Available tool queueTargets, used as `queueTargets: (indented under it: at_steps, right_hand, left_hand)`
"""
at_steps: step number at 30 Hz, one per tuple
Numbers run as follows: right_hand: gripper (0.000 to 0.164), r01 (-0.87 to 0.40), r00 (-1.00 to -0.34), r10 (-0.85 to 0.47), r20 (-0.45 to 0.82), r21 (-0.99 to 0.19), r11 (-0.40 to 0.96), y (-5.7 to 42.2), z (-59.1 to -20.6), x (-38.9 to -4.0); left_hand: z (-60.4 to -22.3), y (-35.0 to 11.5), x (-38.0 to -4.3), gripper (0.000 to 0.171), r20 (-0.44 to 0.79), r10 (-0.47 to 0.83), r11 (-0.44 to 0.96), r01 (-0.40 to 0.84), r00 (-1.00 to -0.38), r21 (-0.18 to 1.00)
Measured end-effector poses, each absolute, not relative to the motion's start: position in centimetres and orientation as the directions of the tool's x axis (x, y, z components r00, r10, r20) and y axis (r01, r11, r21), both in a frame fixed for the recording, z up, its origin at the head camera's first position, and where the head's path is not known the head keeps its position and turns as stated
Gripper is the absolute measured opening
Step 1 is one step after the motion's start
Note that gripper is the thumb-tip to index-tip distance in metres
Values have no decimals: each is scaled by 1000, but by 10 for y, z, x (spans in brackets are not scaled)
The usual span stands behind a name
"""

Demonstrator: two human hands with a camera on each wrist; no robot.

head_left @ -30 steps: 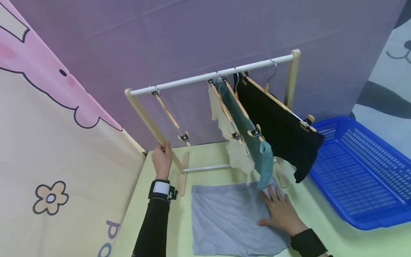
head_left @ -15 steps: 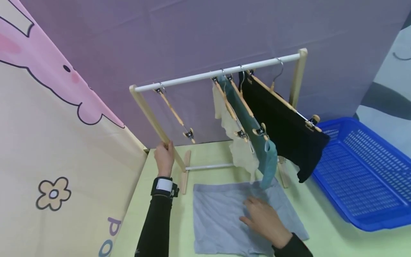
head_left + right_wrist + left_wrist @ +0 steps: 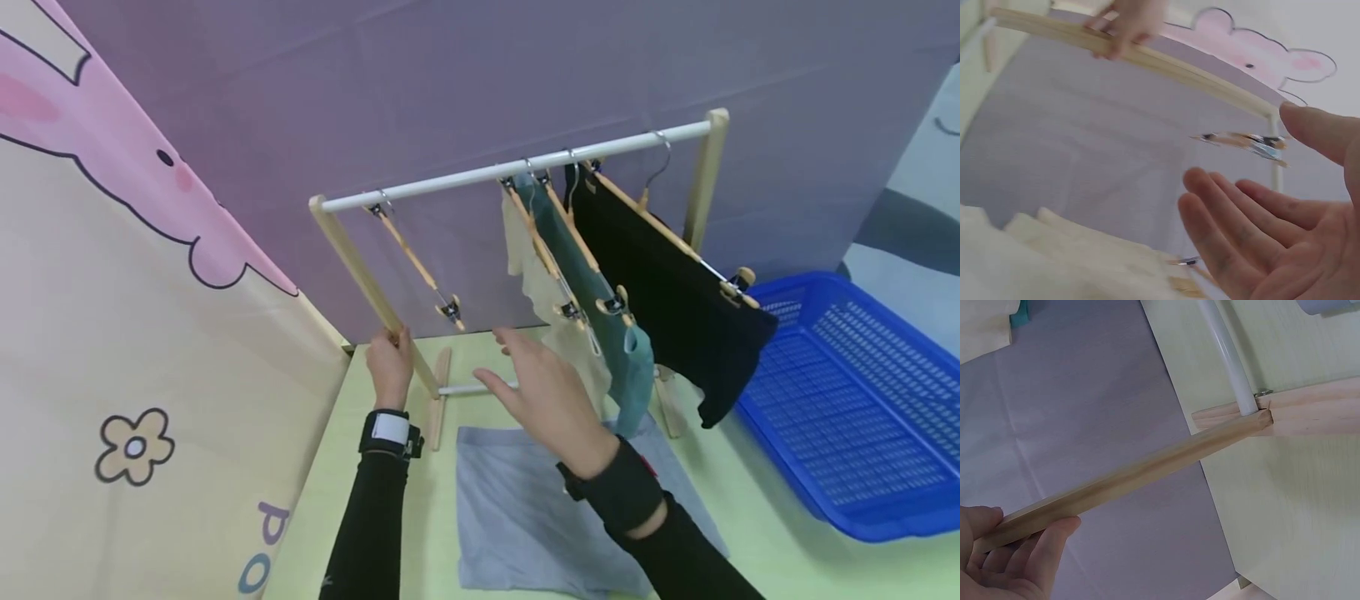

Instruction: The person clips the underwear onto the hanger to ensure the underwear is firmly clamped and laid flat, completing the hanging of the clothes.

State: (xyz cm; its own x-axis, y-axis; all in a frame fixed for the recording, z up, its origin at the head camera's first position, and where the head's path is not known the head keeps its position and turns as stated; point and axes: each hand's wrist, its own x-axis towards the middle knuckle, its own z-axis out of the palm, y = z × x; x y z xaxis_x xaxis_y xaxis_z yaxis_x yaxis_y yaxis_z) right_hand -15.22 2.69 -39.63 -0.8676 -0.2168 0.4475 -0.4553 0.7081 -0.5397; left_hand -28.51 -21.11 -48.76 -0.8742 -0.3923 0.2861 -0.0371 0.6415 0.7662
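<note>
My left hand [image 3: 390, 367] grips the left wooden post [image 3: 358, 271] of a small clothes rack, thumb and fingers on either side of it. My right hand [image 3: 551, 400] is raised over a light grey-blue garment [image 3: 502, 508] spread flat on the table. Its fingers are extended, thumb apart, and nothing lies in the palm. Ahead of its fingertips, a bare wooden clip hanger [image 3: 408, 254] hangs from the white rail [image 3: 465, 177]. Farther right on the rail hang a cream garment [image 3: 517, 242], a teal one [image 3: 639, 371] and a black one [image 3: 652, 275], each on a clip hanger.
A blue plastic basket [image 3: 821, 510] stands to the right of the rack. Behind the rack is a purple backdrop [image 3: 300, 100]. A printed wall panel [image 3: 135, 350] rises along the left. The rack's lower white bar [image 3: 468, 389] runs just above the pale green table [image 3: 427, 517].
My right hand has lifted off the grey-blue garment and moved up and left towards the bare hanger. My left hand keeps its grip on the post. The view has shifted slightly.
</note>
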Motion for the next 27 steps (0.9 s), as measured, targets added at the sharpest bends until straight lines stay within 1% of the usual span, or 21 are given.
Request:
queueTargets:
  at_steps: [2,4,7,9,11,16,18,21,27]
  right_hand:
    - [54,-472,-856,-207,474,-551,689,22,-385,-158]
    - [61,-487,-848,-205,488,-569,663,16,-377,-164]
    - [73,-503,-844,-209,493,-595,627,5,-370,-172]
    - [76,-523,-832,-219,510,-589,615,-2,-369,-178]
    - [71,-549,-809,-219,546,-568,614,-9,-370,-184]
    - [35,-592,-759,-186,625,-541,597,-17,-373,-196]
    - [26,-599,-750,-178,637,-539,592,-17,-372,-199]
    - [23,-613,-732,-182,657,-519,596,-16,-369,-200]
    - [25,-657,-688,-178,704,-499,565,-10,-366,-195]
  left_hand:
    - [-488,-211,-286,32,285,-391,639,-35,-875,768]
    - [-488,-211,-287,31,287,-395,638,-36,-873,769]
    - [-489,-212,-288,31,285,-399,634,-37,-871,772]
    - [-490,-212,-288,30,286,-400,632,-36,-871,774]
    - [-491,-213,-289,30,289,-397,634,-32,-871,773]
    - [-492,-211,-289,30,292,-397,635,-30,-870,772]
    - [-491,-210,-290,30,286,-400,633,-37,-871,773]
    - [-490,-210,-290,31,280,-403,630,-42,-871,775]
    - [-490,-212,-288,29,281,-411,630,-47,-867,775]
